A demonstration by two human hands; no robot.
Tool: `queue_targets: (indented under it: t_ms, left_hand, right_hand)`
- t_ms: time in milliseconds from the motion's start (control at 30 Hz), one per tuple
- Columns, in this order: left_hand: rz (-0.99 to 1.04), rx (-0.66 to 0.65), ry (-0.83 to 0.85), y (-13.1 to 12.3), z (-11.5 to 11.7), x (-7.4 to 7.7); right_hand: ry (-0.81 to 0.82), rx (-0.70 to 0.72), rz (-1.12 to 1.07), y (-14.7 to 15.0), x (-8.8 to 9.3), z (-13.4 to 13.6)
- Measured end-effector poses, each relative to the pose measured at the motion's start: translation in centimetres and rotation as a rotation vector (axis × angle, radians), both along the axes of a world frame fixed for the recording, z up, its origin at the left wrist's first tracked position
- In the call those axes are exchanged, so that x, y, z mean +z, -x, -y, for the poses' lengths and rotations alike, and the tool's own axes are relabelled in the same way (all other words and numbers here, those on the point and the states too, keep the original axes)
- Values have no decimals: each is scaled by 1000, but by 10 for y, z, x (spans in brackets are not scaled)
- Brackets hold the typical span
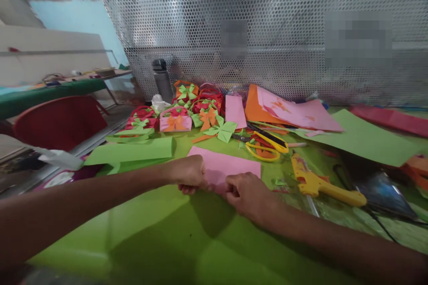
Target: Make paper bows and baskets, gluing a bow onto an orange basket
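Observation:
A pink sheet of paper [230, 163] lies on the green table in front of me, its near edge between my two hands. My left hand [191, 173] is closed on the sheet's near left part, fingers curled under. My right hand [248, 192] pinches the near edge a little further right, thumb and fingers pressed together. The knuckles of both hands hide part of that edge. Beyond the sheet are yellow-handled scissors [269, 148] and a green paper bow [223, 129]. To the right lies a yellow glue gun [326, 187].
Small paper bags with bows [175, 121] stand at the back, beside a grey bottle [162, 82]. Green paper [133, 151] lies left, and pink and orange sheets [297, 109] back right. A dark device [384, 193] and a cable are at the right. A red chair [60, 122] stands left.

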State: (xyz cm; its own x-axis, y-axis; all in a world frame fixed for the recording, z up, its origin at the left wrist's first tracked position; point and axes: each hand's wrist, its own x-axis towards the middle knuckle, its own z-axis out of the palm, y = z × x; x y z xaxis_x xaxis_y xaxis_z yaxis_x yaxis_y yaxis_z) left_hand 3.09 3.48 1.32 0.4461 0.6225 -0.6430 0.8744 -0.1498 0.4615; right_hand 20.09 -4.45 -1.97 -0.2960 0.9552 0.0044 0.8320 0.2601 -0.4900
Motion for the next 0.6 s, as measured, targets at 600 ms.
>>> queue_targets:
  t_ms: [600]
  left_hand:
    - [-181,128,38,59,-22,3]
  right_hand:
    - [26,-11,38,0,2,4]
